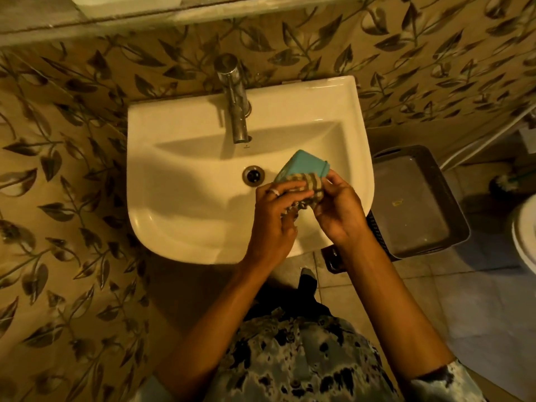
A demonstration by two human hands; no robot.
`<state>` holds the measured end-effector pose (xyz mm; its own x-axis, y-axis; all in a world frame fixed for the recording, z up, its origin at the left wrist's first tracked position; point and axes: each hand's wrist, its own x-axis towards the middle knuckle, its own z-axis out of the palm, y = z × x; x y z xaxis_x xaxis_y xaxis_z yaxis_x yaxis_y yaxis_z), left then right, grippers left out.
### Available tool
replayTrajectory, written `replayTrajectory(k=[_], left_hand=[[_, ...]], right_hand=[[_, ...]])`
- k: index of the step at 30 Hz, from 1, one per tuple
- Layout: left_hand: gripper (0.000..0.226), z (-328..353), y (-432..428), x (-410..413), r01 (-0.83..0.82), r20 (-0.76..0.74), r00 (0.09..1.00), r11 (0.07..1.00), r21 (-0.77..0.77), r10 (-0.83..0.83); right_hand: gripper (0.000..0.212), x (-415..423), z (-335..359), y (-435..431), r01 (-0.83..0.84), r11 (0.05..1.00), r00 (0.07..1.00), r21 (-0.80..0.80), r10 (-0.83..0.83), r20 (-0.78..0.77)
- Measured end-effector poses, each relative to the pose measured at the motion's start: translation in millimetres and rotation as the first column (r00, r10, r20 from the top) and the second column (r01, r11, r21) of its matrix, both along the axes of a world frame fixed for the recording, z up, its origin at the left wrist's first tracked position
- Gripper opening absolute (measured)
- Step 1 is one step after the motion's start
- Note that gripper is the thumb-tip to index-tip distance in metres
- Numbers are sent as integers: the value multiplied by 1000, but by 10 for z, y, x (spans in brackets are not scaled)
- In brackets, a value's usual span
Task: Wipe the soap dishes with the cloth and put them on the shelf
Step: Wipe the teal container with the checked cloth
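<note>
A teal soap dish (304, 165) is held tilted over the right side of the white sink (185, 181). A checked cloth (311, 187) is wrapped against its near side and hangs down between my hands. My left hand (275, 219), a ring on one finger, presses the cloth onto the dish. My right hand (339, 210) grips the dish's right end together with the cloth. The dish's lower part is hidden by the cloth and fingers.
A chrome tap (236, 111) stands at the back of the sink, the drain (253, 175) in the middle. A shelf (174, 13) runs along the wall above. A dark plastic basket (417, 204) sits on the floor to the right, beside a toilet's edge (525, 227).
</note>
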<state>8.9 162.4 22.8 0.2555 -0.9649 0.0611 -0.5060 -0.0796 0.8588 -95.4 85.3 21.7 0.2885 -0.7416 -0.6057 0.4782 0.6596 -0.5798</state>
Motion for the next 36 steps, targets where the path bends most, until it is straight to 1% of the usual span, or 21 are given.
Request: replayTrajectory(k=[2, 3, 4, 6, 7, 8, 9, 11, 13, 15, 17, 19, 20, 21, 23, 26, 28, 30, 32, 34, 36], left_hand=[[35, 4, 45, 98, 3, -103, 995, 999, 41, 1], [32, 4, 83, 149, -42, -191, 980, 997, 64, 54], [30, 10, 127, 199, -111, -297, 945, 989, 94, 135], [31, 21, 183, 289, -255, -484, 820, 952, 170, 306], [33, 33, 189, 328, -312, -532, 764, 931, 189, 364], [34, 59, 179, 357, -351, -551, 739, 920, 174, 386], [33, 103, 156, 369, -368, -554, 744, 921, 128, 374], [31, 212, 88, 367, -357, -502, 807, 934, 7, 312], [30, 319, -5, 295, -305, -401, 879, 950, -63, 256], [28, 386, -89, 143, -213, -285, 940, 975, -64, 187], [33, 416, -165, -81, -84, -120, 990, 996, -40, 78], [39, 395, -212, -243, -15, 38, 999, 999, -37, 16], [40, 387, -228, -250, -8, 92, 996, 999, -37, 11], [40, 365, -249, -206, -4, 106, 994, 1000, -23, 7], [41, 287, -320, -32, -41, 40, 998, 999, 20, 40], [43, 194, -343, 65, -179, -26, 983, 982, 66, 181], [47, 188, -220, -142, -143, -16, 989, 988, 54, 144], [49, 213, -52, -350, -28, -14, 999, 1000, 12, 28], [47, 207, -48, -305, 42, 0, 999, 998, -40, -42], [44, 160, -239, -92, 27, 4, 1000, 999, -32, -27], [40, 122, -437, 145, -83, 2, 997, 996, 24, 83]], right_hand=[[29, -75, -13, -66, 94, 994, 991, 56, -99, 88], [28, -105, -8, -103, 125, 990, 985, 67, -131, 108], [27, -135, -8, -135, 139, 988, 983, 67, -146, 113], [24, -182, -6, -171, 139, 988, 986, 64, -145, 88], [24, -192, -4, -168, 123, 991, 990, 54, -126, 67], [26, -198, -11, -163, 96, 995, 994, 39, -98, 46], [31, -198, -14, -149, 69, 997, 997, 29, -70, 39], [48, -176, -24, -103, 51, 998, 998, 29, -52, 42], [51, -109, -30, -59, 33, 999, 999, 14, -34, 34], [48, -17, -36, 6, 37, 999, 999, 2, -37, 1], [42, 64, -29, 78, 63, 998, 997, 0, -63, -49], [37, 92, -51, 115, 118, 993, 993, 30, -117, -32], [40, 77, -51, 120, 131, 990, 991, 53, -131, -9], [47, 51, -46, 118, 135, 988, 991, 75, -136, 5], [60, 11, -71, 121, 138, 986, 990, 90, -139, 0], [62, -12, -109, 155, 165, 981, 986, 100, -163, -29], [63, -15, -130, 149, 205, 971, 979, 123, -203, -34], [65, -28, -150, 105, 229, 961, 973, 156, -227, -31], [66, -34, -157, 89, 225, 961, 974, 159, -223, -32], [62, -25, -194, 94, 226, 964, 974, 136, -224, -29], [60, 1, -202, 102, 243, 960, 970, 140, -239, -41]])
